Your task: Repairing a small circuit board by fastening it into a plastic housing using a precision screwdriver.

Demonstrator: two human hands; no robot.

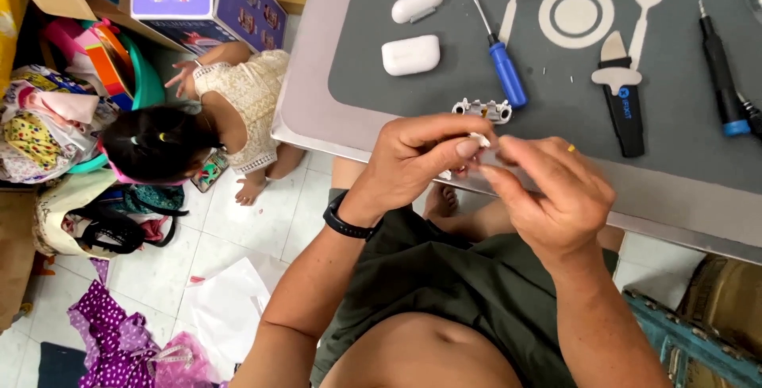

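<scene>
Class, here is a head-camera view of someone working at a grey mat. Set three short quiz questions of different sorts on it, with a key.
1. True or false: the blue-handled screwdriver lies on the grey mat, touched by neither hand.
2. Multiple choice: the small white part is pinched by A) the left hand only, B) the right hand only, C) the fingertips of both hands.
3. How many closed white cases lie left of the screwdriver?

Key: 1 true. 2 C. 3 two: one rounded case, one squarer case.
</scene>
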